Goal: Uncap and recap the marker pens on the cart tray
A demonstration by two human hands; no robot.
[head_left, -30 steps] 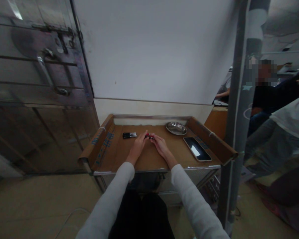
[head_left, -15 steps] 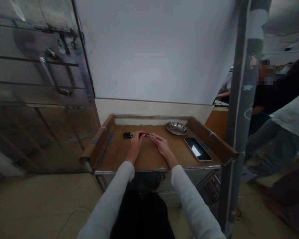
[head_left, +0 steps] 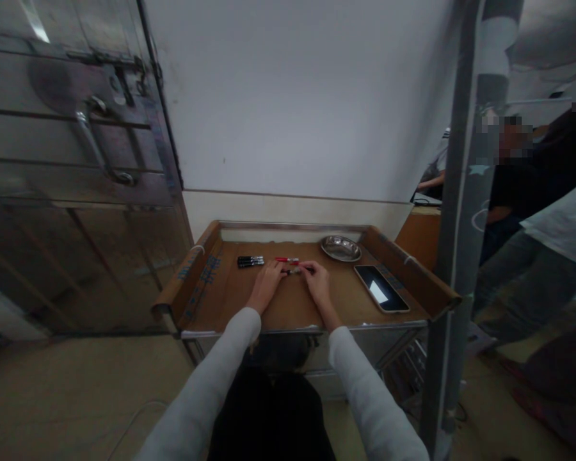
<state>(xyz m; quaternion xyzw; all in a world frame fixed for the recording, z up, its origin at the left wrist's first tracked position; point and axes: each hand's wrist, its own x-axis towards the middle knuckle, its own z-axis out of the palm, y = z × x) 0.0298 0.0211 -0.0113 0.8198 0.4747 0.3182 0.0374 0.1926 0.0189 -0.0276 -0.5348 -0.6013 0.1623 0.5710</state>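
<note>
Head view: from where I stand, the cardboard-lined tray table (head_left: pixel 230 304) holds a steel dish (head_left: pixel 341 249), its shiny bottom showing, a phone (head_left: pixel 382 288), black pens (head_left: pixel 250 261) bunched at left, and red pens (head_left: pixel 287 260) just beyond the hands. Left hand (head_left: pixel 267 280) and right hand (head_left: pixel 319 280), fingertips nearly closed, pinch opposite ends of a dark pen (head_left: pixel 294 271) between them, mid-table; finger detail too small to tell.

There are two hands, the left hand (head_left: pixel 267 280) and the right hand (head_left: pixel 319 280), and one dark stick (head_left: pixel 293 271) between them. Just beyond is at least one red stick (head_left: pixel 283 259). To their left, several black sticks (head_left: pixel 248 262); to their right, one metal dish (head_left: pixel 341 248), one phone (head_left: pixel 381 289).
</note>
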